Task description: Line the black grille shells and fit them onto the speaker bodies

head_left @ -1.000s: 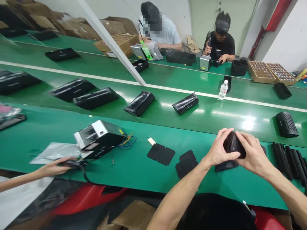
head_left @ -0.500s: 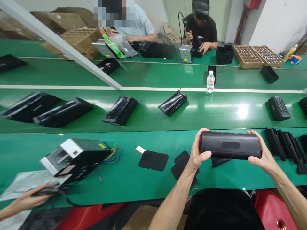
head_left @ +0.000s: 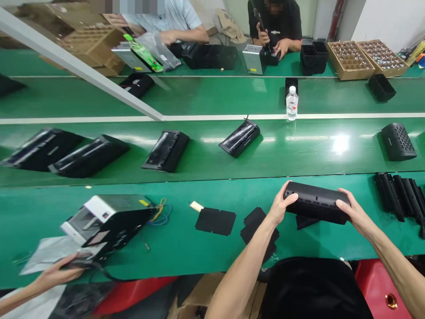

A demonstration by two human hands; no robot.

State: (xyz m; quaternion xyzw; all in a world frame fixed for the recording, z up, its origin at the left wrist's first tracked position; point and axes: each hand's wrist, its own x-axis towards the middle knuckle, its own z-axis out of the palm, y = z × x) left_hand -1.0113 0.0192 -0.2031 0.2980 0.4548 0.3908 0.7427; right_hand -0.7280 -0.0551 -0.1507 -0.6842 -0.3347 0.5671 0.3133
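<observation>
A long black plastic housing [head_left: 315,203], shaped like a speaker shell, is held level above the green bench. My left hand [head_left: 280,206] is closed on its left end, thumb on the near upper edge. Its right end sits in the grip of my right hand [head_left: 355,212], also with the thumb on top. A row of small slots shows on the side facing me. Beneath and behind the housing, a black sheet [head_left: 306,222] lies partly hidden. Flat black die-cut sheets [head_left: 215,221] rest on the bench to the left of my hands.
Several black tubular parts [head_left: 395,195] lie at the right. Similar housings [head_left: 241,138] stand on the green belt, with a water bottle [head_left: 292,104] beyond. At left, a co-worker's hand [head_left: 59,271] holds a cabled tool near a boxy machine [head_left: 109,217]. Two people work across.
The housing has rolled in my hands, so its slotted side now shows instead of the face with the oval recess. Its right end has dipped slightly. The whole view has shifted a little.
</observation>
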